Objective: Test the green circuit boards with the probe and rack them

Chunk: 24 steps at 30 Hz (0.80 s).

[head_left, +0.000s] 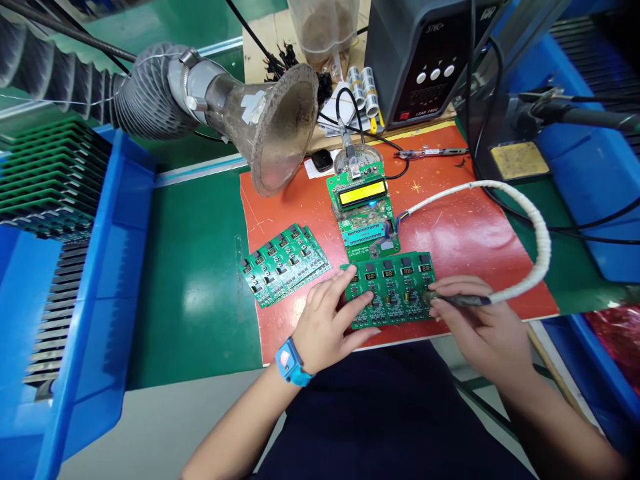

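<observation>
A green circuit board panel (395,303) with several small digit displays lies on the red mat near its front edge. My left hand (333,313) rests on the panel's left end, fingers spread. My right hand (475,320) pinches a dark-tipped probe (457,300) on a white-wrapped cable, its end at the panel's right side; the exact contact is hidden. Behind the panel stands a programmer board (365,207) with a lit yellow screen and a teal socket, wired to that cable. To the left, similar panels (285,263) lie in an overlapping stack.
A fume extraction funnel (285,130) hangs over the mat's back left. A soldering station (425,67) stands at the back right. Blue bins (107,267) flank the bench, the left one holding upright boards (50,173). A pen (433,153) lies behind the white cable (537,233).
</observation>
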### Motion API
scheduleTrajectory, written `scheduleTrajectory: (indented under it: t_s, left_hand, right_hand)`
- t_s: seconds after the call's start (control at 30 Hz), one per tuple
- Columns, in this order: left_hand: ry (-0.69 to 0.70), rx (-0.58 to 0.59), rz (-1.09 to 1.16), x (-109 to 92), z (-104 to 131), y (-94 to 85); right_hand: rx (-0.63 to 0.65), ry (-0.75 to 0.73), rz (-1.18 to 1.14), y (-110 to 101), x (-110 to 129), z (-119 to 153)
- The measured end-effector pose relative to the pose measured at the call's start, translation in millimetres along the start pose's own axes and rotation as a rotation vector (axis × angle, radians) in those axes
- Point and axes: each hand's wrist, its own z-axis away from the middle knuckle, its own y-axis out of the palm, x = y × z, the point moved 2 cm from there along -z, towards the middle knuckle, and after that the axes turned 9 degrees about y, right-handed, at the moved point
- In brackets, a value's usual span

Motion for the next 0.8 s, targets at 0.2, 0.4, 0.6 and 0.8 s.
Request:
scheduleTrajectory:
  t_s: [0.2, 0.4, 0.6, 0.8]
  left_hand:
    - [0.003, 0.002, 0.006, -0.2, -0.2, -0.8]
    - [-0.022, 0.020, 0.012, -0.7, 1.9, 0.4]
    - [-0.025, 0.027, 0.013, -0.6, 2.0, 0.2]
    - [-0.033, 0.028, 0.006, -0.4, 1.9, 0.6]
  right_hand:
    - [0.002, -0.114, 0.144, 0.5, 8.2, -5.5]
    - [-0.031, -0.143, 0.193, 5.0, 13.7, -8.8]
    - [-0.076, -0.124, 0.196, 4.0, 12.0, -8.4]
    - [-0.025, -0.126, 0.173, 0.8, 8.2, -7.4]
